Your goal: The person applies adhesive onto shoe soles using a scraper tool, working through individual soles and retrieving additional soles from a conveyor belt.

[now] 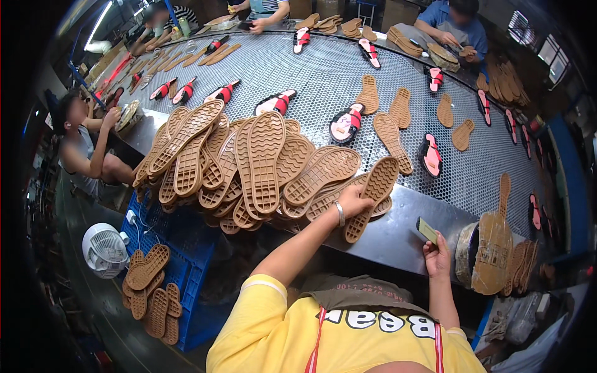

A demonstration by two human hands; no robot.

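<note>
My left hand [354, 201] is closed on the side of a brown shoe sole [377, 186], tilted upright with its grooved tread showing. It is in front of a large heap of similar soles [261, 155] on the metal edge of the table. My right hand [438, 253], over the table's front edge, grips a small flat brush [427, 230] with a pale yellow-green handle and a dark end. The brush and the sole are apart. To the right of that hand stands a round, tape-wrapped block [491, 252].
Red-strapped sandals [346, 123] and loose soles stand about the perforated conveyor table [311, 74]. A white fan [104, 250] and more soles [151, 289] are by a blue crate [196, 261] at lower left. Other people [457, 31] sit around the table.
</note>
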